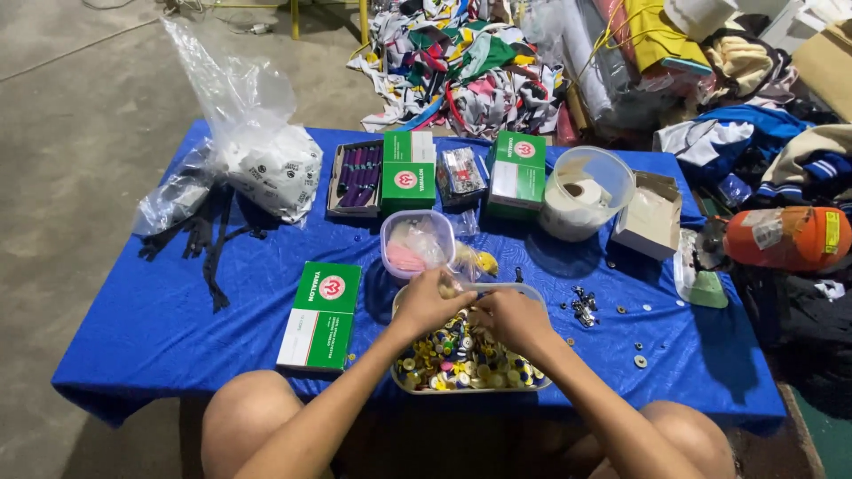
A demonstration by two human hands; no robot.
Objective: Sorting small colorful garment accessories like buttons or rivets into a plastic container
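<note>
1. Here, I see both hands working over a shallow tray (532, 383) heaped with small coloured buttons (461, 359); the tray lies right under the hands, its long side running left to right along the near table edge.
2. My left hand (430, 302) is curled, fingers bent inward and pinched on something small and pale at the fingertips; what it is I cannot tell.
3. My right hand (510, 319) is also curled, knuckles up, fingertips meeting those of the left hand; whether it grips anything I cannot tell.
4. Just beyond the left hand stands a clear plastic tub (417, 241) with pink contents, and a small yellow piece (485, 262) lies beside it.
5. To the left of the left hand lies a green and white box (321, 312), its long axis running away from me and tilted slightly.
6. To the right of the right hand, loose metal bits (583, 306) are scattered on the blue tablecloth (160, 319).
7. Farther off beyond both hands sit two more green boxes (517, 173), a clear round container (586, 191) and an open cardboard box (650, 213).
8. Far left, a plastic bag (266, 164) slumps beside black zippers (209, 244).
</note>
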